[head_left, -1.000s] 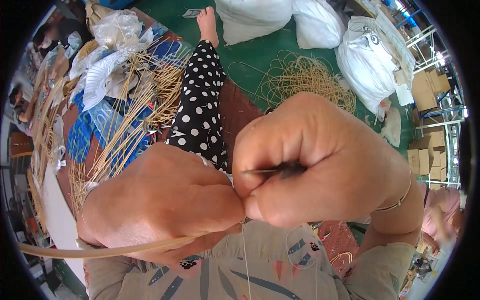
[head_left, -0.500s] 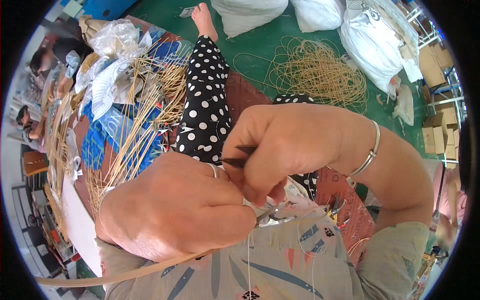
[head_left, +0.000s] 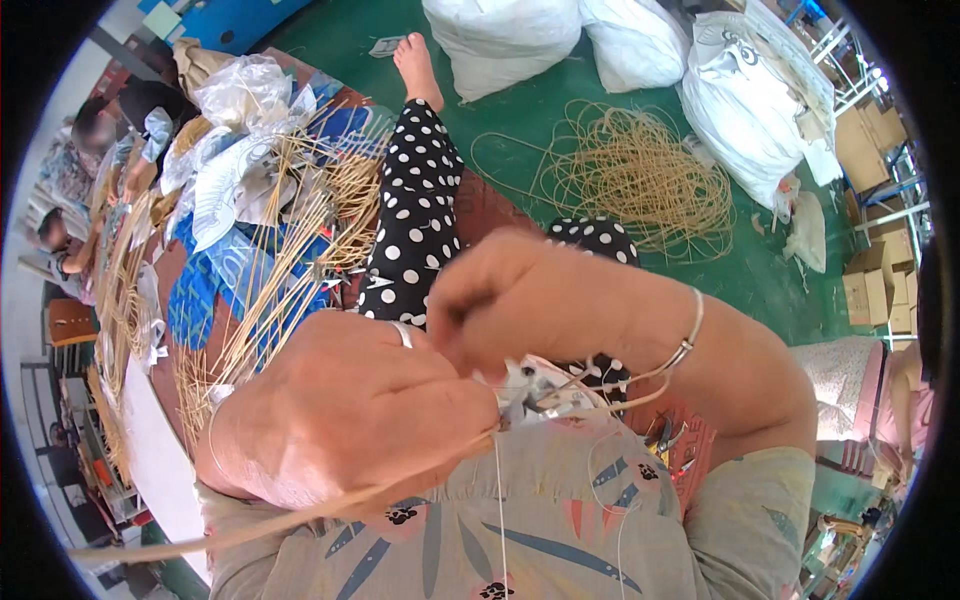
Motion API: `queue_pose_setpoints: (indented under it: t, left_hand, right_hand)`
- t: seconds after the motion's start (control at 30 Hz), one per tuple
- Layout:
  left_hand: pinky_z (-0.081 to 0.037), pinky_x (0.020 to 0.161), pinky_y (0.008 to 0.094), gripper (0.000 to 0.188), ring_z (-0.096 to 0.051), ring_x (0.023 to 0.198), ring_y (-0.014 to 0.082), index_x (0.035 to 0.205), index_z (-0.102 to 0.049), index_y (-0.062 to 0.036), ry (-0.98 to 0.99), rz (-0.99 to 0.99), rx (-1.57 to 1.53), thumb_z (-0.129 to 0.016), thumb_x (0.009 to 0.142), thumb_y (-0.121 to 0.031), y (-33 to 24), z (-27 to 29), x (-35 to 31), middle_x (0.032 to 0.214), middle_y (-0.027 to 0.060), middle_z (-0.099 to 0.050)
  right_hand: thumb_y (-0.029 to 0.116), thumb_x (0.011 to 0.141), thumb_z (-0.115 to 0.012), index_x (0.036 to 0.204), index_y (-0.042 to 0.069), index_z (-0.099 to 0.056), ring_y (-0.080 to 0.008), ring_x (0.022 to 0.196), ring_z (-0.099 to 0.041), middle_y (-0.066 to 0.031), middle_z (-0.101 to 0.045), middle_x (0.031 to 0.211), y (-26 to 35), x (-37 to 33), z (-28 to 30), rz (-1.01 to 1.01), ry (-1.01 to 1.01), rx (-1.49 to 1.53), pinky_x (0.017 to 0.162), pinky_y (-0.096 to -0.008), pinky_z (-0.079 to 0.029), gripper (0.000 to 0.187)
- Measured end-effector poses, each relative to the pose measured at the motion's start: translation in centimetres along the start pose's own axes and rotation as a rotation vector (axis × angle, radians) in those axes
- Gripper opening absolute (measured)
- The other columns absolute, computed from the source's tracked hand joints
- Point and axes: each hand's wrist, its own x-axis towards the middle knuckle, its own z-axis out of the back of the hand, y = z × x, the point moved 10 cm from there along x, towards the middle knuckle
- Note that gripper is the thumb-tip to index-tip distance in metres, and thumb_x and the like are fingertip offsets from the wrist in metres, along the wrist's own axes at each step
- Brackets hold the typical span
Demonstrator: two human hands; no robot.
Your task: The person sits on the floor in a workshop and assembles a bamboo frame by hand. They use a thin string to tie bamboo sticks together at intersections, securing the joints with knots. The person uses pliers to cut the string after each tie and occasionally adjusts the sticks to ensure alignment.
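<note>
My left hand (head_left: 350, 410) is closed, knuckles up, over a thin pale cane strip (head_left: 290, 515) in front of my chest. The strip runs in from the lower left under this hand, and thinner cane shows again on its right. By the left thumb sit small metal clips (head_left: 530, 400), partly covered. A white thread (head_left: 502, 520) hangs below them. My right hand (head_left: 520, 300) curls its fingers close to the left hand's fingertips. They are smeared by motion, and anything inside them is hidden.
A loose coil of cane (head_left: 635, 180) lies on the green floor ahead. Bundled cane sticks (head_left: 290, 270) spread over blue plastic at left. White sacks (head_left: 510, 40) stand at the far side, cardboard boxes (head_left: 870, 290) at right. Pliers (head_left: 665, 440) lie near my right forearm. Other people sit at far left and right.
The dark pointed blades that showed in my right hand are out of sight. That hand has turned and its wrist has shifted left. More of the clips and thin cane is uncovered.
</note>
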Motion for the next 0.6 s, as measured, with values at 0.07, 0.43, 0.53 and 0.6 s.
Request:
queue_pose_setpoints:
  t: [0.07, 0.43, 0.53, 0.6]
  left_hand:
    - [-0.035, 0.044, 0.0301, 0.015, -0.05, 0.045, 0.0201, 0.07, -0.061, -0.0066, -0.202, 0.024, 0.005, -0.066, 0.07, -0.021, 0.3, 2.0, -0.5, 0.056, 0.0022, -0.055]
    - [-0.039, 0.044, 0.0299, 0.001, -0.051, 0.049, 0.0244, 0.073, -0.057, -0.0044, -0.577, 0.044, 0.106, -0.056, 0.074, -0.004, 4.3, 3.9, -0.4, 0.061, 0.0076, -0.053]
    - [-0.039, 0.042, 0.0296, 0.002, -0.052, 0.048, 0.0206, 0.073, -0.059, -0.0059, -0.559, -0.055, 0.147, -0.057, 0.073, -0.006, 1.2, 4.9, 0.0, 0.063, 0.006, -0.056]
    - [-0.039, 0.039, 0.0291, 0.003, -0.053, 0.048, 0.019, 0.073, -0.06, -0.0061, -0.496, -0.096, 0.147, -0.058, 0.072, -0.006, -0.9, 5.1, -0.6, 0.065, 0.0058, -0.058]
  right_hand:
    - [0.015, 0.073, -0.058, 0.078, 0.001, -0.06, -0.0083, 0.055, -0.055, -0.004, -0.059, 0.066, 3.7, -1.3, 4.5, 0.231, -0.352, -0.051, 0.047, -0.0196, -0.04, 0.015]
    - [0.02, 0.077, -0.062, 0.067, 0.005, -0.054, -0.0129, 0.047, -0.047, -0.0049, -0.052, 0.059, 5.2, -3.9, -0.1, 0.649, -0.325, 0.096, 0.041, -0.025, -0.035, 0.019]
    - [0.028, 0.085, -0.049, 0.07, 0.001, -0.054, -0.0142, 0.045, -0.045, -0.0077, -0.053, 0.056, 4.8, -4.3, -2.2, 0.571, -0.147, 0.796, 0.042, -0.0258, -0.035, 0.031]
    - [0.026, 0.083, -0.051, 0.072, 0.002, -0.055, -0.0146, 0.045, -0.046, -0.0074, -0.054, 0.058, 5.7, -5.6, -4.0, 0.609, -0.082, 0.685, 0.043, -0.0259, -0.036, 0.027]
